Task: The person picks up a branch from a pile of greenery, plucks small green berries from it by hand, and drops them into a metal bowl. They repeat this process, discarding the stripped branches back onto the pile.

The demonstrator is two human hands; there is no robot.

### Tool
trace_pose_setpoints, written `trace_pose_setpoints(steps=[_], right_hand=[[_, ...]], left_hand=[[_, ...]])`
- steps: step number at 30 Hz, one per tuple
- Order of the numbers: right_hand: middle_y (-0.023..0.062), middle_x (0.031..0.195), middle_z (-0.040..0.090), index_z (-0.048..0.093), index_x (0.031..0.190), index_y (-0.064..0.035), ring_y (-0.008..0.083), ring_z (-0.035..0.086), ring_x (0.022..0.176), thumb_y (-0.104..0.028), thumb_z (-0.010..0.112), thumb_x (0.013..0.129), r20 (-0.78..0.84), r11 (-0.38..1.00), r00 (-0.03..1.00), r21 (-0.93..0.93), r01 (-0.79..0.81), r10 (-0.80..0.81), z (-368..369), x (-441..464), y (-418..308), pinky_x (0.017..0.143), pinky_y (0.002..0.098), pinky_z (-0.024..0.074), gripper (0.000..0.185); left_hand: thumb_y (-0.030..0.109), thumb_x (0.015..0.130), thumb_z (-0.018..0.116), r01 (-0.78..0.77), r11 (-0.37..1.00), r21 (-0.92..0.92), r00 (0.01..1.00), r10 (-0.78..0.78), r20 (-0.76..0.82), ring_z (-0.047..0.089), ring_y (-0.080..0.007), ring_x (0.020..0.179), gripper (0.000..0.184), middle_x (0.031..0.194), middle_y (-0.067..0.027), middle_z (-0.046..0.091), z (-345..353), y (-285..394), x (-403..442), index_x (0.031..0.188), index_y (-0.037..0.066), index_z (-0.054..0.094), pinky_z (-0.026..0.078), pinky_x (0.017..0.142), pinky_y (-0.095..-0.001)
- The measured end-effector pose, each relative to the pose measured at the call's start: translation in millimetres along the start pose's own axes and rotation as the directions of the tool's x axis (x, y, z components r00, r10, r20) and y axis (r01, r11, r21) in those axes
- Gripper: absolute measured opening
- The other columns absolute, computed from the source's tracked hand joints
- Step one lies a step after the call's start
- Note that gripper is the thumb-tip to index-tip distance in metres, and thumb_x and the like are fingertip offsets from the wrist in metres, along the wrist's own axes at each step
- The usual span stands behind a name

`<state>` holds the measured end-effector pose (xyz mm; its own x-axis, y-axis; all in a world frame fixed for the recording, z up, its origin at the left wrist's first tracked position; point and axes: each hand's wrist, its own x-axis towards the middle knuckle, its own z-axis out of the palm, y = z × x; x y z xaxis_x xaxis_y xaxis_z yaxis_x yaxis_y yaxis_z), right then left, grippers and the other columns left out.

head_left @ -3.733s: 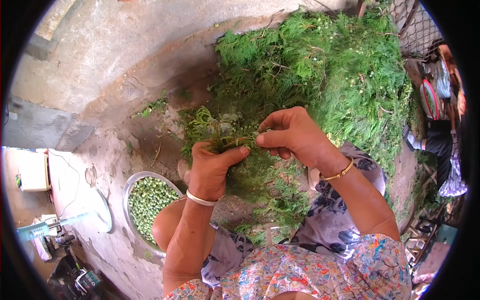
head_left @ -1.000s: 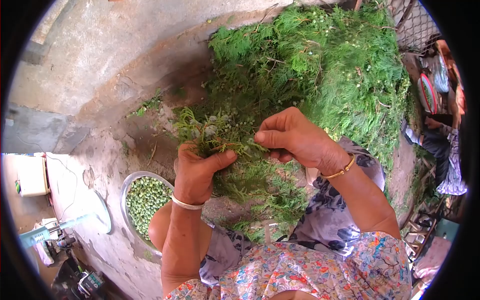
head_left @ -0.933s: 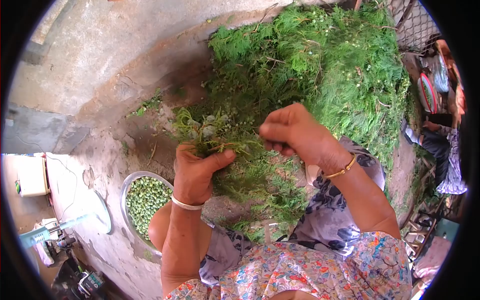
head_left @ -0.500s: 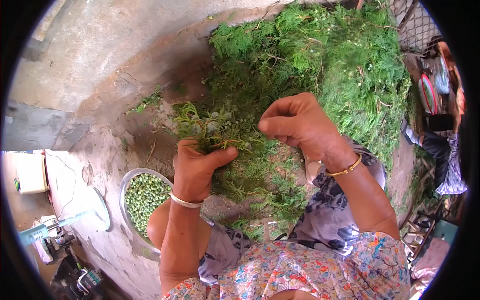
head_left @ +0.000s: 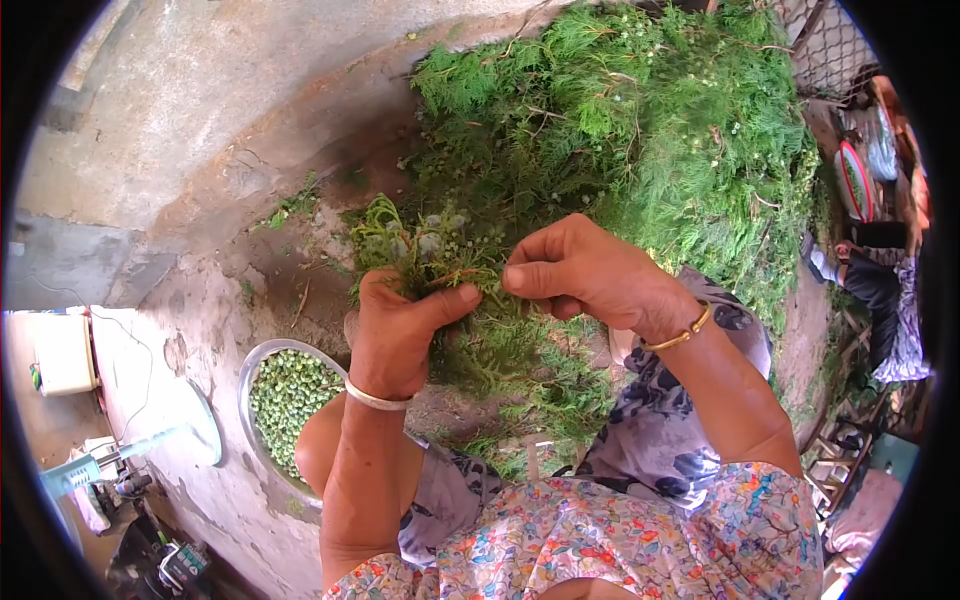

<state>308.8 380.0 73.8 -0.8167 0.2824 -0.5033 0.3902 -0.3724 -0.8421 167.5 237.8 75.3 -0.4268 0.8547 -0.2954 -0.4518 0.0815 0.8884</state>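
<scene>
Between thumb and fingers, my left hand (head_left: 395,335) grips a green sprig (head_left: 425,250) that bears several pale bluish-green cones. My right hand (head_left: 580,270) is at the right edge of the sprig, its thumb and index finger pinched together; whatever they hold, if anything, is too small to make out. To the lower left, beside my knee, a round metal basin (head_left: 262,455) holds many small green cones (head_left: 290,400). Beyond my hands a large heap of green branches (head_left: 640,120) covers the ground.
Loose cuttings (head_left: 560,400) lie on the ground between my legs. At the left are a light blue fan (head_left: 200,425) and a cream box (head_left: 65,352). Another person's leg (head_left: 875,300) shows at the right, below a red-rimmed tray (head_left: 855,180). A wall (head_left: 220,90) runs along the upper left.
Over the last half second my right hand has come down and left, from above and apart, to the sprig's edge. My left hand keeps its grip on the sprig.
</scene>
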Motion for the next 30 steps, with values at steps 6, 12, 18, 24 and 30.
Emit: trace_pose_setpoints(steps=[6, 12, 18, 24, 30], right_hand=[[0.0005, 0.06, 0.056, 0.065, 0.076, -0.0012, 0.005, 0.045, 0.049, -0.02, 0.069, 0.081, 0.036, 0.992, 0.999, 0.128, 0.009, -0.014, -4.6, -1.1, 2.0, 0.041, 0.0188, 0.033, 0.02], [0.004, 0.064, 0.059, 0.064, 0.076, 0.0022, 0.0061, 0.048, 0.051, -0.012, 0.064, 0.081, -0.169, 0.999, 0.986, 0.039, 0.018, -0.011, -12.2, -3.0, -5.0, 0.041, 0.0189, 0.0346, 0.016], [0.0052, 0.065, 0.06, 0.063, 0.083, 0.0037, 0.007, 0.051, 0.053, -0.008, 0.063, 0.079, -0.282, 0.954, 0.954, 0.243, 0.176, -0.104, -14.0, -10.9, -16.2, 0.04, 0.0165, 0.0351, 0.012], [0.0047, 0.07, 0.064, 0.067, 0.082, 0.0024, 0.0084, 0.056, 0.058, -0.006, 0.068, 0.074, -0.187, 0.95, 0.934, -0.136, 0.282, -0.304, 7.0, -9.7, -13.6, 0.049, 0.0217, 0.0424, 0.011], [0.0147, 0.066, 0.064, 0.066, 0.085, 0.0055, 0.0179, 0.059, 0.057, -0.007, 0.066, 0.071, -0.201, 0.755, 0.767, -0.442, 0.485, -0.61, 15.4, 9.9, 7.3, 0.056, 0.0304, 0.0466, 0.019]], left_hand=[[-0.006, 0.074, 0.067, 0.018, 0.999, -0.034, 1.0, -0.018, 0.0, 0.063, -0.0163, 0.078, 0.024, 0.092, -0.0095, 0.067, 0.2, -1.1, 2.3, 0.098, -0.003, 0.063, 0.053, 0.071, -0.0297], [-0.004, 0.075, 0.066, 0.043, 0.998, -0.055, 0.998, -0.045, -0.045, 0.063, -0.0158, 0.076, 0.022, 0.089, -0.0074, 0.066, 1.6, 6.5, 3.0, 0.097, -0.001, 0.062, 0.052, 0.064, -0.0278], [-0.004, 0.077, 0.065, 0.072, 0.996, -0.057, 0.991, -0.078, -0.107, 0.064, -0.0173, 0.076, 0.023, 0.089, -0.0088, 0.066, -9.1, 4.0, 3.6, 0.099, -0.001, 0.061, 0.053, 0.057, -0.0273], [-0.006, 0.076, 0.065, 0.078, 0.991, -0.107, 0.991, -0.089, -0.097, 0.065, -0.0183, 0.079, 0.025, 0.093, -0.011, 0.067, -1.9, -2.6, 6.0, 0.101, -0.005, 0.062, 0.054, 0.071, -0.0306], [-0.006, 0.075, 0.066, 0.098, 0.992, -0.085, 0.993, -0.102, -0.05, 0.065, -0.018, 0.08, 0.026, 0.094, -0.0113, 0.067, 5.4, -5.3, 6.7, 0.102, -0.006, 0.062, 0.055, 0.071, -0.0302]])
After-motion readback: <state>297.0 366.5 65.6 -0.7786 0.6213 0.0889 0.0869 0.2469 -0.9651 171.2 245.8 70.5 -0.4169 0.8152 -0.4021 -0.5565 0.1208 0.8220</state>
